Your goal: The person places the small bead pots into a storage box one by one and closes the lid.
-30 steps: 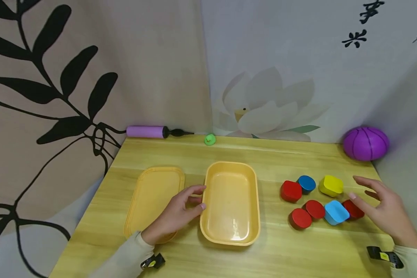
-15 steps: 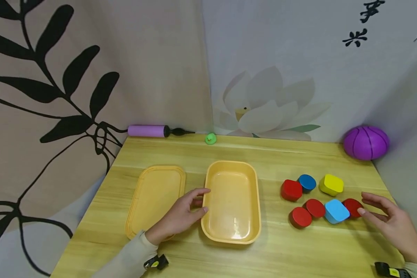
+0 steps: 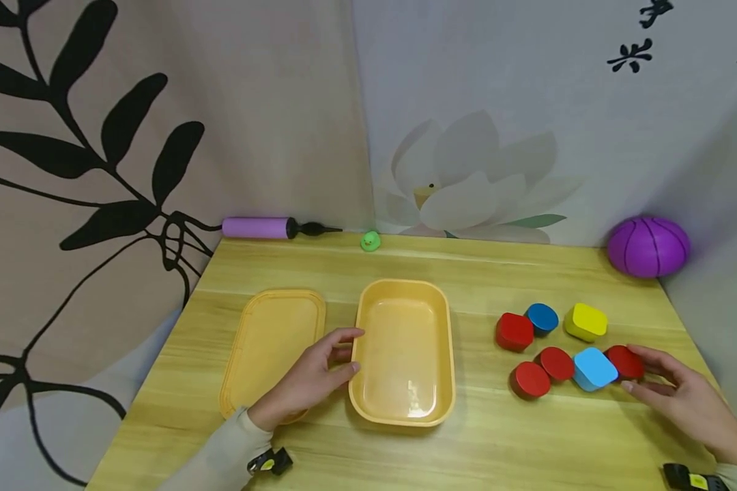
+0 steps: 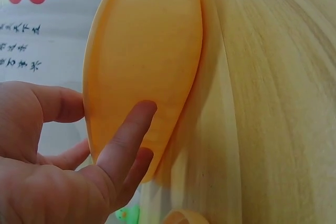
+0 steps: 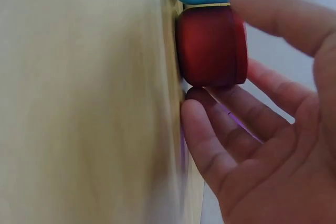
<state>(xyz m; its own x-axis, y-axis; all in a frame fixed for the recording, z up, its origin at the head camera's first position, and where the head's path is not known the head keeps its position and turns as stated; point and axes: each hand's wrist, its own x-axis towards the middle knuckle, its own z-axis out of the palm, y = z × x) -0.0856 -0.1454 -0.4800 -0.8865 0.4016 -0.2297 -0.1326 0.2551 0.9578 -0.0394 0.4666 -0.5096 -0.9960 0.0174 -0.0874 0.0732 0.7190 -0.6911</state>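
Note:
In the head view my left hand [image 3: 310, 378] touches the left rim and outer wall of a yellow plastic box [image 3: 402, 416]. The left wrist view shows its fingers relaxed against the wall of the box [image 4: 147, 51]. My right hand [image 3: 690, 402] is at a red round block [image 3: 626, 361], index finger at its far side, thumb at its near side. The right wrist view shows the index finger partly hidden behind the red block [image 5: 210, 45]; a firm pinch is not visible. A light blue block [image 3: 594, 369] stands against the red block.
The box's lid [image 3: 276, 341] lies at its left. Several blocks are grouped at the right: red ones [image 3: 530, 380], a dark blue one [image 3: 542, 319], a yellow one [image 3: 586, 322]. Along the back are a purple pump [image 3: 256, 228], a green toy [image 3: 370, 241] and a purple ball [image 3: 648, 247].
My right hand has come down from above the rightmost red block, then left until thumb and index finger stand on either side of it. The left hand stays at the box.

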